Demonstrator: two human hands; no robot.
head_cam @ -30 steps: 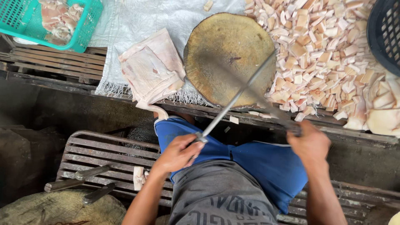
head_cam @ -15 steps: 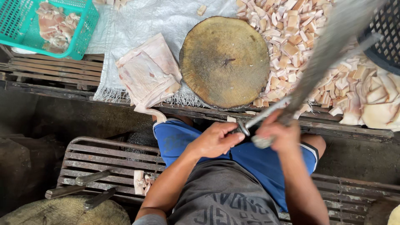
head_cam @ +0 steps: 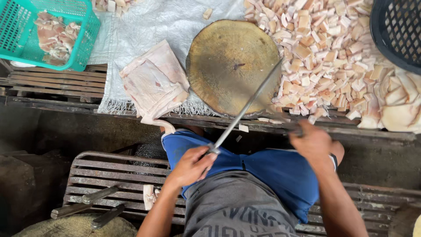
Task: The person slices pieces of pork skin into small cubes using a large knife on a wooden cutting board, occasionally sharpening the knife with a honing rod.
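I am honing: my left hand [head_cam: 190, 166] is gripping the long grey sharpening rod [head_cam: 245, 109] slanting over the round wooden chopping block [head_cam: 228, 61], my right hand [head_cam: 312, 141] closed on a blurred knife needing another steady stroke.

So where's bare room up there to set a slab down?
The round chopping block top is bare. White sacking lies open between the teal basket and block. Right of it, diced pieces crowd everything up to the dark basket.

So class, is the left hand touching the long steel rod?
Touching. The head view shows the left hand wrapped around the base of the steel rod, whose tip points up over the round chopping block.
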